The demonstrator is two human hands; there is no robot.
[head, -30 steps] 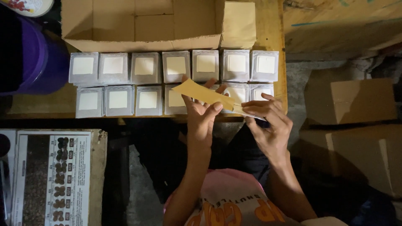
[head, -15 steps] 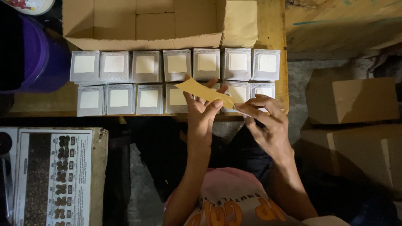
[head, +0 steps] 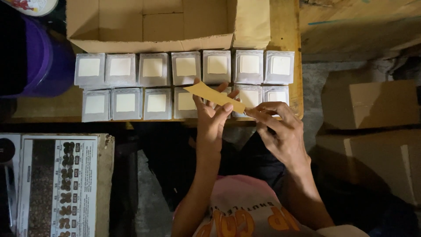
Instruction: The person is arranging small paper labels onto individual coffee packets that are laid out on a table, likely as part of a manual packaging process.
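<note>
We had the tan paper strip [head: 215, 97] pinched between our left hand [head: 212, 115] and right hand [head: 280, 131] just above the small grey packets [head: 186, 68] on the counter [head: 289, 66], probably best kept taut and level.

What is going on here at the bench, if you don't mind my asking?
A person holds a thin tan paper strip between both hands: the left hand pinches it near the middle, and the right hand takes its right end. Below it, two rows of small grey square packets with pale labels lie side by side on the wooden bench. An open brown cardboard box sits behind the rows, and a purple tub stands at the left.
</note>
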